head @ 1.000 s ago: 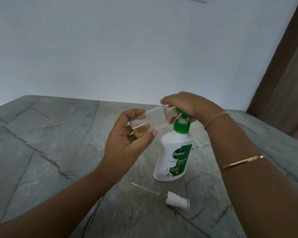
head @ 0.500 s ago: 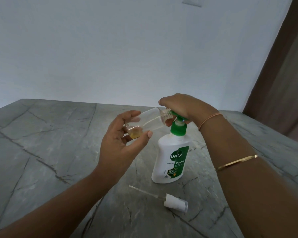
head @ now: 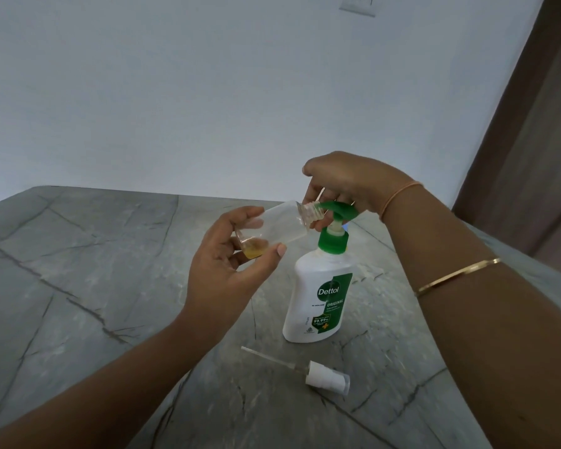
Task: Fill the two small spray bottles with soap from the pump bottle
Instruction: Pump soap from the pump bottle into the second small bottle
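Spray bottle [head: 272, 226] tilted, open neck at green nozzle of pump bottle [head: 318, 296], little yellow soap at base (airborne, above counter [head: 78, 254]). Left hand [head: 227, 273] grips it. Right hand [head: 353, 179] clasps pump head. Pump bottle upright mid-counter; spray cap [head: 326, 380] lying nearer front edge.

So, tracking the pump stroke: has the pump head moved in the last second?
Yes: pump head rose away from the green collar, baring the white stem.

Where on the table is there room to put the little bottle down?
The wide bare stretch of table left of the left hand holding the little bottle is free. It is crowded on the right: the pump bottle stands there under the right hand, with the spray cap lying just in front of it.
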A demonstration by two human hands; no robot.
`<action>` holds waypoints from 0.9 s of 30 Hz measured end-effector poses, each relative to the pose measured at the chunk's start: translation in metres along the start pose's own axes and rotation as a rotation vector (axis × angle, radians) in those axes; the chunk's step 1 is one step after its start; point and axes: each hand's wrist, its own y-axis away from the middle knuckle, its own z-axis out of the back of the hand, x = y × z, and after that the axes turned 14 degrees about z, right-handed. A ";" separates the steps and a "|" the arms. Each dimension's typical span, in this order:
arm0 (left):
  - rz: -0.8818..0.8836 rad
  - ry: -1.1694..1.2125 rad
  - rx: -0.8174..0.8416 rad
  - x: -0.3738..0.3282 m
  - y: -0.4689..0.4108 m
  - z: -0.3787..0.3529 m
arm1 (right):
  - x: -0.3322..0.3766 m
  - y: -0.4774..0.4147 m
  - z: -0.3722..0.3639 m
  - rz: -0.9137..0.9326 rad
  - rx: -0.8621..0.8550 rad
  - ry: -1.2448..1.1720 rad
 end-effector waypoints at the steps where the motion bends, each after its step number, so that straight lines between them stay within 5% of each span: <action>1: 0.003 0.011 0.002 0.000 0.000 0.000 | -0.001 0.000 -0.003 -0.002 0.007 0.016; 27: -0.015 0.080 0.016 0.005 -0.003 0.001 | -0.018 -0.006 -0.010 -0.034 0.095 0.024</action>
